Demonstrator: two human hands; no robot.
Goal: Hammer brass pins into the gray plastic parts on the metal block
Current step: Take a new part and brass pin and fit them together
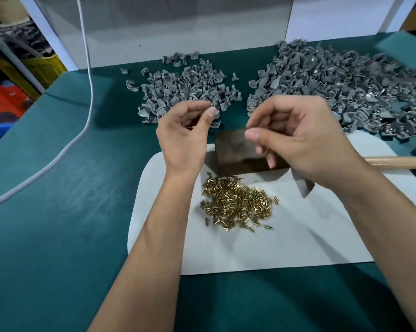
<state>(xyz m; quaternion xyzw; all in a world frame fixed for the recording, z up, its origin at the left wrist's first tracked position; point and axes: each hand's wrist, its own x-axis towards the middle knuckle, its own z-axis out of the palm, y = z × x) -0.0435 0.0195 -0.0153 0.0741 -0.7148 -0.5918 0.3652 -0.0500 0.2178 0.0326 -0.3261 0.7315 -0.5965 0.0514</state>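
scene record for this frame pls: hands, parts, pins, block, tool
left hand: raised above the table, fingers curled, thumb and forefinger pinched; what it pinches is too small to tell
right hand: raised over the block, fingers curled; contents unclear
dark metal block: on the white sheet, nothing on its visible top
loose brass pins: heap on the sheet, near side of block
gray plastic parts, smaller pile: far left
gray plastic parts, larger pile: far right
wooden handle: lying right of block, unheld

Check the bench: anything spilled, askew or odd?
Nothing stands out. Brass pins sit heaped on the white mat, gray plastic parts lie in two piles behind the metal block, which holds no part yet.
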